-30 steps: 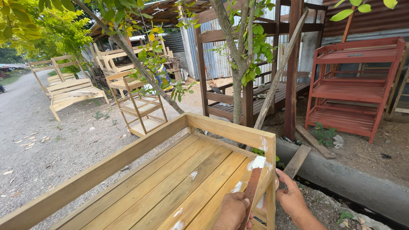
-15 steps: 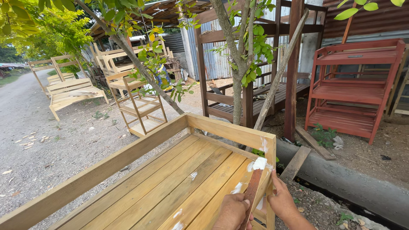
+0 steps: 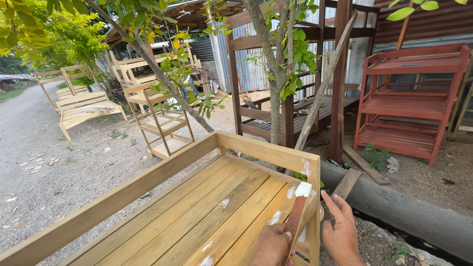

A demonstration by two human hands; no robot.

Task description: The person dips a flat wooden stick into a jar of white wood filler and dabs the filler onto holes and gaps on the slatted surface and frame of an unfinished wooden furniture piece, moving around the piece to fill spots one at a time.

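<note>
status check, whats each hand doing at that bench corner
Left hand grips a flat wooden stick, white filler on its tip at the bench corner. Right hand open beside the end rail. Nothing blocking.

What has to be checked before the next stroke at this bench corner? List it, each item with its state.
1. Grip: left hand closed round the lower end of the brown stick: ok.
2. Load: white filler sits on the stick's tip: ok.
3. Contact: tip is at the corner post of the bench; whether it touches the wood: cannot tell.
4. Right hand: open, outside the post, apart from the tip: ok.
5. Seat slats: white dabs show as raised patches, seemingly not smoothed: not ok.
</note>
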